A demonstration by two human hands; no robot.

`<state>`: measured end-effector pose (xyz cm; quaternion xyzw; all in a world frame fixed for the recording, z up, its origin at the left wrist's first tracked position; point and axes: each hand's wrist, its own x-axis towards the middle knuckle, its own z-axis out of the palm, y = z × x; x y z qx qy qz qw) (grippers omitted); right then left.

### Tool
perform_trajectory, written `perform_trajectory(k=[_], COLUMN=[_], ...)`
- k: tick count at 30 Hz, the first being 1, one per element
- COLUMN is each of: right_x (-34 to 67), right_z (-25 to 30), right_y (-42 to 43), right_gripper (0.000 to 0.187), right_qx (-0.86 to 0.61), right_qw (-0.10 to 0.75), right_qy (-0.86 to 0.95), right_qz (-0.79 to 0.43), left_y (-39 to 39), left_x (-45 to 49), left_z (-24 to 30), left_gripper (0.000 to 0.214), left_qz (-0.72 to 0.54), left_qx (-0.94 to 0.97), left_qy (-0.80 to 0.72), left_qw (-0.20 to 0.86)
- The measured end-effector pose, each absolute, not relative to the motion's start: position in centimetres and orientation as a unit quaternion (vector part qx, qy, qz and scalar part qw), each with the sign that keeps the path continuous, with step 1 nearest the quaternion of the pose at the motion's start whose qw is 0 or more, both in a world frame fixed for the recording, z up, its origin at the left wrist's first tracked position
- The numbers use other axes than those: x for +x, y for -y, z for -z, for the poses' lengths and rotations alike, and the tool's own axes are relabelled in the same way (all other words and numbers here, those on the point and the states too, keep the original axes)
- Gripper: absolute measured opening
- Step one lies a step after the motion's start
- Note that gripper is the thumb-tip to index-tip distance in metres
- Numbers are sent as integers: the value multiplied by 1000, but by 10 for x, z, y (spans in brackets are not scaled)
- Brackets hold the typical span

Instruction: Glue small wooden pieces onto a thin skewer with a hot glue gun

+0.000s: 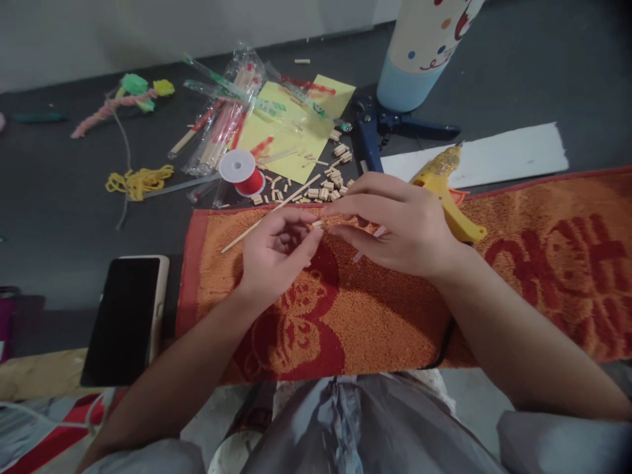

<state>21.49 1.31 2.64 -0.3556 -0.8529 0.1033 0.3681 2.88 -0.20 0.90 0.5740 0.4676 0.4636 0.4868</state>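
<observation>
Above the orange towel [385, 309], my left hand [276, 250] pinches a small bundle of short wooden stick pieces [318, 224] between thumb and fingers. My right hand [399, 224] comes in from the other side, its thumb and fingertips curled together close to the bundle. Whatever those fingertips hold, if anything, is too small to make out. A thin translucent strip [363, 249] shows under my right hand. Behind my hands lie several similar cut wooden bundles [326, 191] and loose bits. One long thin wooden stick [239, 240] passes beneath my left hand.
A yellow glue gun [451, 204] and blue-handled cutter [368, 135] lie right, by a white strip [518, 155] and bottle [407, 72]. Red thread spool [251, 181], yellow paper [296, 151], wrapped sticks [230, 118] and yellow string [141, 181] lie behind. A phone [123, 319] is left.
</observation>
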Motion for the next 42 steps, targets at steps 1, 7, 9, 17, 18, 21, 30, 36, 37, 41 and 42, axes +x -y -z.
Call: perform_trajectory(k=[1,7,9,17,18,21,30,36,37,41,42], right_x=[215,215,215,212,211,211,213,211,211,210,211], right_z=[-26,-26,-27,-24,-23,-22,-23,-21,-21,-21,-20], right_y=[-13,-12,-12,-17,-17,-16,-15,-14,-13,-12,-11], right_gripper=[15,14,15,11,11,10,8,8,8,8,8], right_qx=[-349,-325,-331,-312,-310,-303,-286,-271,-270,-267,-265], right_qw=[373,377,376,438,439,439,430,444,445,445,444], right_qy=[854,859,855,820,821,824,841,848,849,853,854], right_qz=[-100,-118,-136,-196,-196,-192,-160,-98,-89,-59,-55], left_y=[3,5,5,3,2,1,-8,-8,-7,-7,-7], left_x=[28,26,26,23,22,20,19,16,16,15,15], left_z=[-8,-6,-8,-2,-1,-2,-7,-5,-5,-7,-8], left_gripper=[13,13,12,10,11,9,7,4,5,8,8], left_qz=[-463,-453,-458,-527,-531,-534,-550,-546,-545,-554,-552], left_qx=[581,607,612,677,684,707,762,760,760,765,768], left_qy=[-461,-463,-464,-373,-369,-374,-293,-317,-320,-289,-287], left_qw=[486,461,448,354,337,276,176,157,152,153,151])
